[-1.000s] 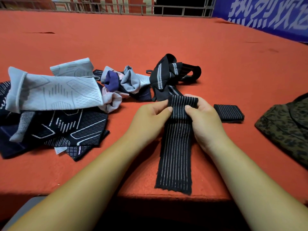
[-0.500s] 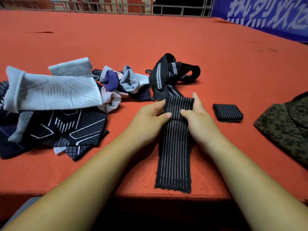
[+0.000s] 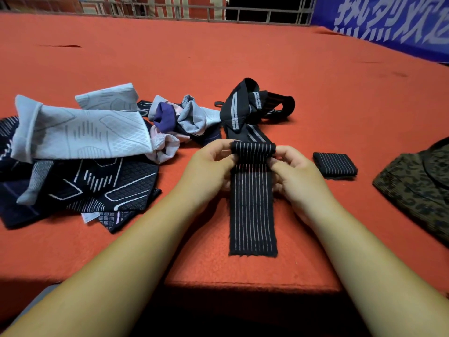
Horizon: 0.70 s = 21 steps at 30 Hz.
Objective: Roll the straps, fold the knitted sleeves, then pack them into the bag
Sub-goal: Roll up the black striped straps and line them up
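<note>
A black strap with thin white stripes (image 3: 252, 205) lies lengthwise on the red table, its far end turned over into a small roll. My left hand (image 3: 209, 170) pinches the roll's left side and my right hand (image 3: 295, 173) pinches its right side. A rolled black strap (image 3: 335, 165) lies just right of my right hand. More tangled black straps (image 3: 245, 105) sit behind the roll. Pale grey knitted sleeves (image 3: 80, 136) and dark patterned sleeves (image 3: 102, 186) are piled at the left. The camouflage bag (image 3: 418, 183) lies at the right edge.
The red felt table (image 3: 218, 57) stretches far back to a metal railing (image 3: 194, 10). A blue banner (image 3: 388, 18) hangs at the back right. The table's near edge runs just below the strap's loose end.
Both hands have turned the strap's far end over toward me, so a small roll has formed where the strap lay flat. The flat part looks shorter.
</note>
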Each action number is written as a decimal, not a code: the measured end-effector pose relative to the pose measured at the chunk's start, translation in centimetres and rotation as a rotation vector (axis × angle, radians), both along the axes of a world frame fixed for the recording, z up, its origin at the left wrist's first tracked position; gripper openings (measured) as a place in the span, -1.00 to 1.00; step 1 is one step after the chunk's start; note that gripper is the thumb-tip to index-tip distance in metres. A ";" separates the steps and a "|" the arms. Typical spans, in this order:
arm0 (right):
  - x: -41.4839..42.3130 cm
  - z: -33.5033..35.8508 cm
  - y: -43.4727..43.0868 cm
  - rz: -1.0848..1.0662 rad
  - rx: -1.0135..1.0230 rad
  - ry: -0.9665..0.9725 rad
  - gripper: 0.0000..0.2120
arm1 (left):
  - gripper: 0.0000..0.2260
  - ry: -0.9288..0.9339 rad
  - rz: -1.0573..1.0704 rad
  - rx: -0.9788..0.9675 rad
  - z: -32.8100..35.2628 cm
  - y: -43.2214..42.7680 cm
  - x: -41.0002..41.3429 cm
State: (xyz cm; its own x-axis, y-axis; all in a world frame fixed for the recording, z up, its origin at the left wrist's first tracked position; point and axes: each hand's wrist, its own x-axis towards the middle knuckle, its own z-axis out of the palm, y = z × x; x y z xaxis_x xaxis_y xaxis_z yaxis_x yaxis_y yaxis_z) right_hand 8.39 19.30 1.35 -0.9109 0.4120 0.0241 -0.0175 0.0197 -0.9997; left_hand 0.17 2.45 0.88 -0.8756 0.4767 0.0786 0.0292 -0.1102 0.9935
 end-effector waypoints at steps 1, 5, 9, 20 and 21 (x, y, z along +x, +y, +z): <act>0.0 0.1 0.0 0.011 -0.034 -0.003 -0.80 | -0.76 -0.030 -0.007 0.005 0.2 -0.1 0.0; -0.2 0.2 0.3 0.020 -0.274 -0.012 -0.66 | -0.56 -0.203 -0.008 0.056 0.7 -0.4 -0.3; 0.0 0.0 0.1 0.032 -0.232 0.033 -0.77 | -0.65 -0.249 -0.002 0.093 0.6 -0.2 -0.4; -0.3 -1.3 0.0 0.010 -0.066 0.067 -0.56 | -0.73 -0.159 -0.121 -0.062 -1.2 -0.4 -0.8; -0.3 -1.4 -0.2 0.010 -0.058 0.052 -0.59 | -0.71 -0.160 -0.121 -0.045 -1.2 -0.3 -0.7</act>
State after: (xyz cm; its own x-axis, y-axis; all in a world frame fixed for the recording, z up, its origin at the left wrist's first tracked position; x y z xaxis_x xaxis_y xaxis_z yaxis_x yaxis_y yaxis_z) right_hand 8.05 19.15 -0.01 -0.9132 0.4046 0.0482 -0.0698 -0.0387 -0.9968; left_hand -0.50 2.16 -0.29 -0.8114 0.5789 -0.0812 -0.1406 -0.0585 0.9883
